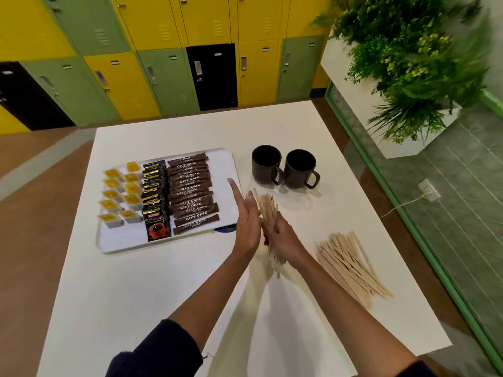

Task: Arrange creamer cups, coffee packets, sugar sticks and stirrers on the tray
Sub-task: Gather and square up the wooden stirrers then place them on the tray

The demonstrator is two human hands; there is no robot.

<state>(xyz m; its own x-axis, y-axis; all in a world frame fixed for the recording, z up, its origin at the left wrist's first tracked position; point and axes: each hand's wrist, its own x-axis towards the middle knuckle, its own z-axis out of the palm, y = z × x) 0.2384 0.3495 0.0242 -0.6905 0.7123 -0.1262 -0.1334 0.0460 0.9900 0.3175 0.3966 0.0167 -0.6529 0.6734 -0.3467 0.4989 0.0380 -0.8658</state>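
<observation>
Nearest on the white worktop (136, 295), off to the right, one loose pile of stirrers (351, 265) lies fanned out, too many to count. Just past it the right hand (280, 235) has its grip clenched round a second bunch of stirrers (268, 208), held slanting. The left hand (245, 221) has its grip released, fingers straight, flat against the side of that bunch. Further left sits one white tray (221, 167) holding three groups. There are ten creamer cups (111, 183) in two columns of five, a column of overlapping coffee packets (155, 191) I can't count cleanly, and a column of sugar sticks (190, 186), a dozen or so. Beyond, two dark mugs (266, 164) stand side by side, off the tray. Lockers (163, 50) and a planter (408, 63) sit at the back.
</observation>
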